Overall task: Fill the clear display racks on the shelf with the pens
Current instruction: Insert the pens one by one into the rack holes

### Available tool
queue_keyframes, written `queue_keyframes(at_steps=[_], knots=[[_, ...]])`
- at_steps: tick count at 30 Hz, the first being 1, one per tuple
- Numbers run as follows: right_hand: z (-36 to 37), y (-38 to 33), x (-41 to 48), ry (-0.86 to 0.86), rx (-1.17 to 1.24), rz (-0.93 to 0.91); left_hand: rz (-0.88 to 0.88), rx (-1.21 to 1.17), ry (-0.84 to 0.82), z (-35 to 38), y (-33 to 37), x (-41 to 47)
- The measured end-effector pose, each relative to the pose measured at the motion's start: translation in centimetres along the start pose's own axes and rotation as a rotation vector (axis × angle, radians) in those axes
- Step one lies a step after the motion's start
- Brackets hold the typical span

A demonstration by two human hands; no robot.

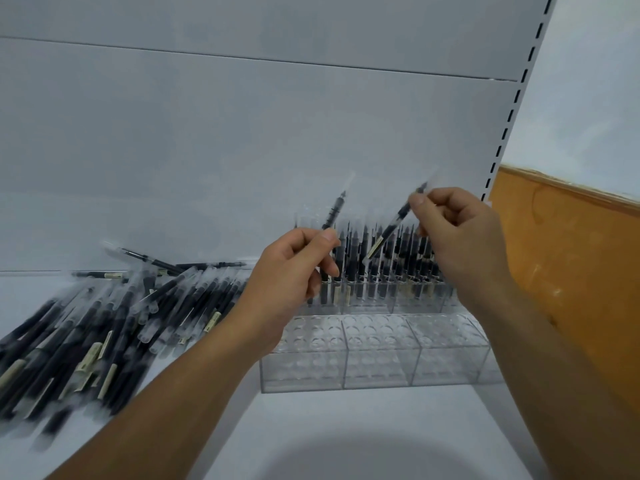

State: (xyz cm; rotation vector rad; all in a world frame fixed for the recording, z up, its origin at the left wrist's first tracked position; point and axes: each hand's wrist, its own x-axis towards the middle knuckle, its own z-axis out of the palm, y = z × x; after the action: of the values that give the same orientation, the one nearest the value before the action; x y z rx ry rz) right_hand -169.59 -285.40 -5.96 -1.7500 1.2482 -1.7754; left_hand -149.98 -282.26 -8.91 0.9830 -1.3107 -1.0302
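My left hand (294, 268) pinches a black pen (334, 211) with a clear cap, held nearly upright over the back clear rack (367, 303). My right hand (457, 237) pinches a second black pen (394, 226), tilted with its cap end up and to the right, above the same rack. The back rack holds several upright black pens (391, 268). In front of it the front clear rack (377, 355) shows rows of round holes with no pens in them.
A large loose pile of black pens (114, 317) lies on the white shelf (311, 427) to the left of the racks. The white back panel rises behind. An orange wall (571, 271) and a slotted upright (509, 119) bound the right side.
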Motion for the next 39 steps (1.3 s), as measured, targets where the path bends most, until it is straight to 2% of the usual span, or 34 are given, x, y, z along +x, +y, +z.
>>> queue_keyframes(at_steps=[7, 15, 18, 20, 22, 24, 26, 29, 31, 34, 36, 39], knots=[[0.8, 1.1, 0.0, -0.119, -0.26, -0.087, 0.016, 0.004, -0.011, 0.0, 0.0, -0.1], [1.1, 1.7, -0.3, -0.408, -0.614, -0.032, 0.024, 0.015, -0.024, 0.1, -0.1, 0.0], [0.8, 1.5, -0.3, -0.437, -0.669, -0.017, 0.027, 0.014, -0.03, 0.1, -0.2, 0.0], [0.4, 1.3, -0.3, -0.393, -0.571, -0.017, 0.027, 0.022, -0.037, 0.0, -0.2, 0.0], [0.3, 0.8, -0.5, -0.358, -0.324, 0.006, 0.024, 0.039, -0.046, 0.0, -0.2, 0.0], [0.6, -0.1, -0.9, -0.39, -0.034, 0.06, 0.021, 0.067, -0.064, 0.1, -0.3, 0.0], [1.0, -0.6, -1.3, -0.429, 0.116, 0.085, 0.02, 0.118, -0.105, 0.2, -0.4, -0.1], [1.5, -0.9, -1.6, -0.417, 0.21, 0.094, 0.03, 0.215, -0.165, 0.4, -0.4, -0.3], [1.2, -1.0, -1.4, -0.364, 0.271, 0.104, 0.069, 0.373, -0.166, 0.6, -0.5, -0.4], [0.1, -1.1, -0.6, -0.161, 0.369, 0.134, 0.195, 0.792, -0.195, 1.0, -0.7, -1.0], [-0.6, -0.8, -0.1, 0.009, 0.351, 0.131, 0.263, 1.013, -0.246, 1.4, -0.7, -1.2], [-1.0, -0.1, 0.2, 0.106, 0.239, 0.089, 0.259, 1.138, -0.315, 1.6, -0.8, -1.2]])
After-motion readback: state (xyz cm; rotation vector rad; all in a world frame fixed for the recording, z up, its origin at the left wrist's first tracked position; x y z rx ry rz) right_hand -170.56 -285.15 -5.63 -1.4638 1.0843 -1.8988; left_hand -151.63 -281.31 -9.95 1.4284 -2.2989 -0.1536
